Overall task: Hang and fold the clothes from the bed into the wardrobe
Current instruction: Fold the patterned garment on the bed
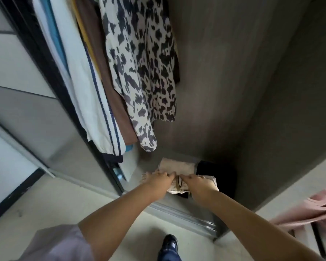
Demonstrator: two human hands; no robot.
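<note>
The head view looks down into the open wardrobe (pixel 252 91). Both hands reach to its floor, where the left hand (pixel 159 178) and the right hand (pixel 198 182) rest on top of a folded cream garment (pixel 179 184) lying at the front edge. The fingers of both hands curl over the cloth and hold it. Just behind it lies a second folded pale garment (pixel 177 166), and a folded black garment (pixel 215 171) sits to the right, touching both. Above, on the left, hang a black-and-white patterned blouse (pixel 143 72), a brown garment (pixel 105 72) and a white top with blue stripes (pixel 94 102). A pink cloth (pixel 312 208) shows at the right edge
</note>
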